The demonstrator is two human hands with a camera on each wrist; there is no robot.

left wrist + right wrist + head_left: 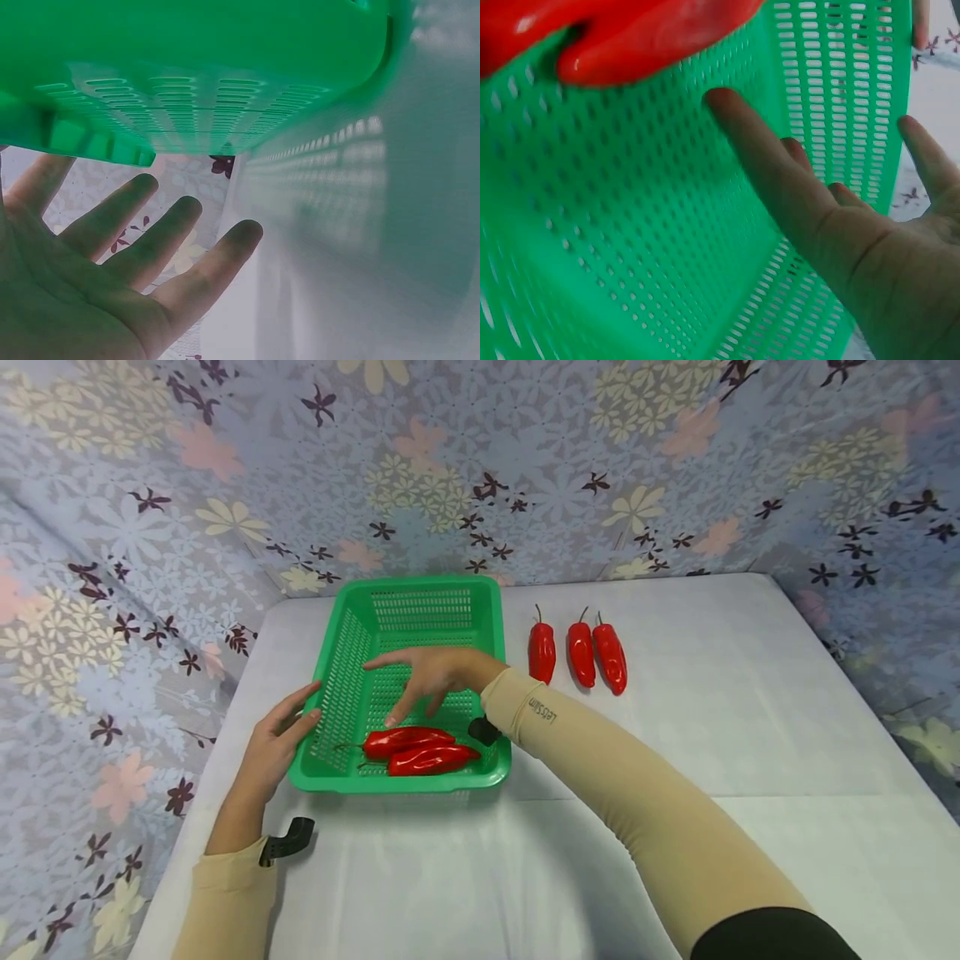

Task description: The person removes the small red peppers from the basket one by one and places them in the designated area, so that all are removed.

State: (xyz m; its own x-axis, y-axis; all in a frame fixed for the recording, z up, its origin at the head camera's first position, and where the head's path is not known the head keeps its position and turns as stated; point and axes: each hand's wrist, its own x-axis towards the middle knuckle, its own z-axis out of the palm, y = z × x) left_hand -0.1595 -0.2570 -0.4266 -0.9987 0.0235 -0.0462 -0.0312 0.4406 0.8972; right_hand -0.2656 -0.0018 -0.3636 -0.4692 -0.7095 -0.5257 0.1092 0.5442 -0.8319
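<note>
A green perforated plastic basket (pixel 405 785) holds two red chili peppers (pixel 435 761) lying side by side near its front wall, stems to the left. My right hand (pixel 435 675) is inside the basket's outline, just behind these peppers, fingers spread and holding nothing. In the right wrist view its extended thumb (pixel 757 146) points toward the red peppers (pixel 652 37). At the basket's left side, my left hand (pixel 272 747) has its fingertips right at the rim. Seen from the left wrist, its straight fingers (pixel 202 281) lie beside and below the green wall (pixel 225 37).
Three more red chili peppers (pixel 581 653) lie on the white-covered table (pixel 720 693) to the right of the basket, stems pointing away. A flower-patterned cloth (pixel 480 460) hangs behind the table and along its sides.
</note>
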